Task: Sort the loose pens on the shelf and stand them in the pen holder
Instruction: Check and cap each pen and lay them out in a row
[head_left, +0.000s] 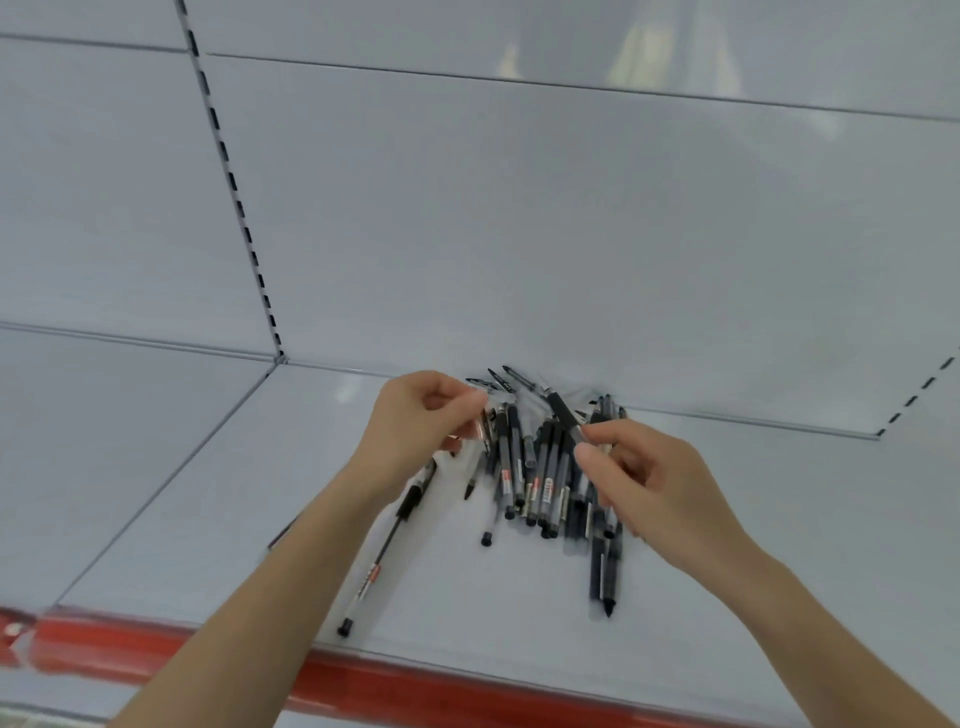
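Your left hand (415, 421) sits just left of centre frame, fingers pinched on something small and clear at the pile's edge, too blurred to name. Your right hand (644, 478), right of centre, has thumb and forefinger pinched on a black pen (566, 415) that angles up out of the heap. The loose pens (535, 478) lie tangled mid-frame on the shelf (208, 509), one long pen (384, 545) stray at lower left. No pen holder in view. These look light, stiff and slick, so they'll likely roll; take each at the rubber grip near the tip.
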